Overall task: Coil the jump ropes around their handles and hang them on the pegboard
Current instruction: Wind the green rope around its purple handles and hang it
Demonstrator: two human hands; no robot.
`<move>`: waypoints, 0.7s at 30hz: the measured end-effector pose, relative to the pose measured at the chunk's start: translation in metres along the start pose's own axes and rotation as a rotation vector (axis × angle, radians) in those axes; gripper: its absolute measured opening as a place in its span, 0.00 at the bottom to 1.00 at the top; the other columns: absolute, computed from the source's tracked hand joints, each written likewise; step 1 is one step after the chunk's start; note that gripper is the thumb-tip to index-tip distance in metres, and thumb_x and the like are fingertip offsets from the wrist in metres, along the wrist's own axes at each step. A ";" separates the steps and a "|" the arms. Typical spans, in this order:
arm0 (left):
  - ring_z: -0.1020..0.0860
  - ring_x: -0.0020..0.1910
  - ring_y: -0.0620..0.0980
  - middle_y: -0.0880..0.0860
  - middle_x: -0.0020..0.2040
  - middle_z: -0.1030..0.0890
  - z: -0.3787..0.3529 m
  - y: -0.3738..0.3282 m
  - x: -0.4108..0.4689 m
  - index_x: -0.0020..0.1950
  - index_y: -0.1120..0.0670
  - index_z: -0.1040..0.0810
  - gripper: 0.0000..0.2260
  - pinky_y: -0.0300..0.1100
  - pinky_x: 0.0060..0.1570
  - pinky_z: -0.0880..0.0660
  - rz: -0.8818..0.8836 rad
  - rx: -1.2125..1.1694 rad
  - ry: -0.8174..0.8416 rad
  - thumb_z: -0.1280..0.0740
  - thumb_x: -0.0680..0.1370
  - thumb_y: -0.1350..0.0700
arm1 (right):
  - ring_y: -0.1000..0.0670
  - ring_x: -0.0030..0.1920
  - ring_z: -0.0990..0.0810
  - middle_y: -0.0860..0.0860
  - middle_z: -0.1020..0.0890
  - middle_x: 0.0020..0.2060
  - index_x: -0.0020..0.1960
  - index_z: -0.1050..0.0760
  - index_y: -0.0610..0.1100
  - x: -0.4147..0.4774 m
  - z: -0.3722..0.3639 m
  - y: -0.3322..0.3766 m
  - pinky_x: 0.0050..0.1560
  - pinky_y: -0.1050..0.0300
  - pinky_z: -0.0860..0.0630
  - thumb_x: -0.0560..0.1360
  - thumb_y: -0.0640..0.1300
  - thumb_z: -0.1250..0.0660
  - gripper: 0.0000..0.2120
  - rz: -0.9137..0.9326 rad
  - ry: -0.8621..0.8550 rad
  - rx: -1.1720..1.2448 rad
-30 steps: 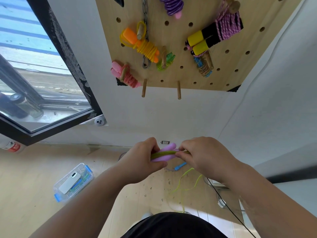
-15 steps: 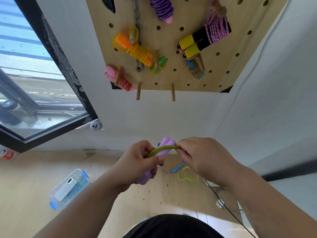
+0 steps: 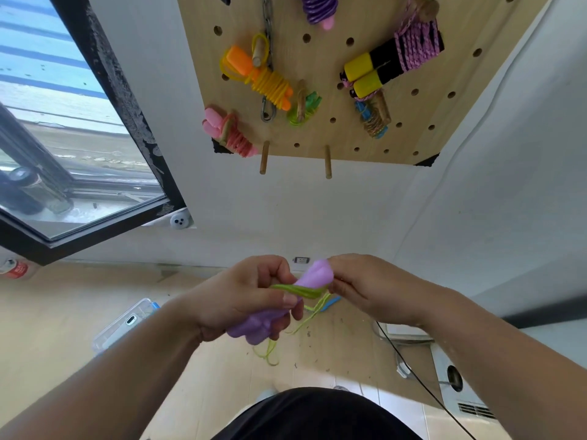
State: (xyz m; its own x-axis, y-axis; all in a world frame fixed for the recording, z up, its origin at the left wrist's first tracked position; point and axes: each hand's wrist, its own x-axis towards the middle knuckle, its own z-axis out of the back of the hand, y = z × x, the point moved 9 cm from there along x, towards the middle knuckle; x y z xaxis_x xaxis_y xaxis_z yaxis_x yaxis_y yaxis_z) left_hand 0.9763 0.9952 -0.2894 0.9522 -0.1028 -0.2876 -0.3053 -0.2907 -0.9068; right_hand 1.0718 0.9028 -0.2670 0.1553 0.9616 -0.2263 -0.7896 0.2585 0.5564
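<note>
Wall pegboard: six coiled ropes, two bare pegs; left hand grips two purple handles, right hand pinches green rope.

left hand grips handles, right hand pinches rope

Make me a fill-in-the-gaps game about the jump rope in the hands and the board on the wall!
The left hand grips two ____ handles.
The rope wound round them is ____.
Along the bottom of the pegboard, ____ wooden pegs stand bare.
Missing words: purple; green; two.
</note>
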 end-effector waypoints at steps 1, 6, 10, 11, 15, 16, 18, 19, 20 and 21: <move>0.24 0.35 0.58 0.69 0.43 0.19 0.003 -0.001 -0.002 0.47 0.59 0.27 0.11 0.49 0.37 0.25 0.029 0.122 -0.001 0.26 0.73 0.61 | 0.56 0.50 0.24 0.57 0.20 0.50 0.59 0.23 0.52 0.002 -0.002 0.000 0.51 0.57 0.27 0.83 0.58 0.48 0.18 0.013 0.038 -0.058; 0.23 0.32 0.49 0.62 0.41 0.17 0.007 -0.011 -0.008 0.49 0.56 0.25 0.11 0.35 0.28 0.29 0.205 0.714 0.040 0.24 0.74 0.60 | 0.51 0.44 0.28 0.54 0.28 0.40 0.45 0.34 0.53 0.015 -0.015 0.010 0.48 0.49 0.28 0.84 0.52 0.42 0.10 0.077 0.271 -0.345; 0.28 0.35 0.43 0.45 0.40 0.24 0.003 -0.014 -0.005 0.47 0.49 0.27 0.14 0.37 0.35 0.31 0.229 1.156 0.102 0.23 0.73 0.49 | 0.47 0.45 0.25 0.52 0.23 0.43 0.46 0.29 0.53 0.025 -0.020 0.014 0.48 0.49 0.26 0.82 0.52 0.39 0.07 0.029 0.428 -0.379; 0.30 0.36 0.43 0.45 0.40 0.25 0.003 -0.013 -0.003 0.46 0.49 0.27 0.14 0.38 0.36 0.32 0.233 1.221 0.094 0.23 0.73 0.47 | 0.48 0.44 0.25 0.53 0.23 0.41 0.45 0.29 0.53 0.028 -0.018 0.015 0.46 0.50 0.26 0.82 0.51 0.38 0.07 0.022 0.427 -0.385; 0.31 0.35 0.44 0.46 0.39 0.26 0.010 -0.014 0.006 0.46 0.52 0.26 0.14 0.38 0.34 0.35 0.220 1.301 -0.001 0.25 0.73 0.47 | 0.47 0.42 0.24 0.53 0.24 0.39 0.44 0.26 0.48 0.038 -0.006 0.020 0.44 0.51 0.26 0.79 0.45 0.37 0.05 -0.020 0.322 -0.431; 0.31 0.35 0.45 0.47 0.39 0.25 0.013 -0.017 0.009 0.45 0.51 0.26 0.13 0.39 0.33 0.35 0.196 1.306 -0.047 0.25 0.72 0.47 | 0.47 0.43 0.24 0.52 0.22 0.40 0.46 0.24 0.47 0.038 -0.002 0.020 0.44 0.51 0.25 0.78 0.45 0.37 0.05 -0.042 0.284 -0.443; 0.31 0.33 0.47 0.47 0.37 0.25 0.017 -0.022 0.014 0.42 0.50 0.28 0.13 0.41 0.33 0.35 0.139 1.320 -0.142 0.25 0.72 0.46 | 0.47 0.43 0.23 0.51 0.20 0.42 0.48 0.22 0.46 0.039 0.004 0.015 0.44 0.51 0.24 0.78 0.47 0.37 0.07 -0.100 0.206 -0.435; 0.31 0.33 0.47 0.48 0.36 0.26 0.019 -0.023 0.017 0.41 0.49 0.29 0.14 0.43 0.33 0.34 0.115 1.333 -0.184 0.26 0.72 0.46 | 0.48 0.43 0.22 0.51 0.21 0.41 0.48 0.22 0.47 0.038 0.007 0.013 0.44 0.50 0.23 0.78 0.49 0.37 0.08 -0.131 0.159 -0.415; 0.31 0.34 0.48 0.47 0.36 0.26 0.020 -0.024 0.020 0.41 0.49 0.30 0.13 0.43 0.33 0.34 0.093 1.345 -0.225 0.27 0.73 0.45 | 0.48 0.41 0.22 0.51 0.21 0.40 0.46 0.22 0.47 0.038 0.009 0.009 0.44 0.48 0.22 0.79 0.50 0.38 0.09 -0.161 0.111 -0.391; 0.30 0.35 0.50 0.47 0.35 0.26 0.023 -0.026 0.023 0.42 0.49 0.29 0.13 0.43 0.33 0.34 0.074 1.344 -0.276 0.27 0.73 0.45 | 0.47 0.40 0.22 0.51 0.21 0.39 0.46 0.23 0.47 0.036 0.010 0.006 0.43 0.47 0.22 0.79 0.50 0.40 0.10 -0.188 0.070 -0.370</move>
State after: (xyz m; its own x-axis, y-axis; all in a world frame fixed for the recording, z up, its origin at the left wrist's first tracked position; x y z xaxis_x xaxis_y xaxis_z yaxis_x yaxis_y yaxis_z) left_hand 1.0061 1.0218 -0.2795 0.9536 0.1589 -0.2556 -0.2609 0.8598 -0.4390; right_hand 1.0787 0.9402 -0.2637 0.2864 0.8888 -0.3577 -0.9134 0.3661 0.1782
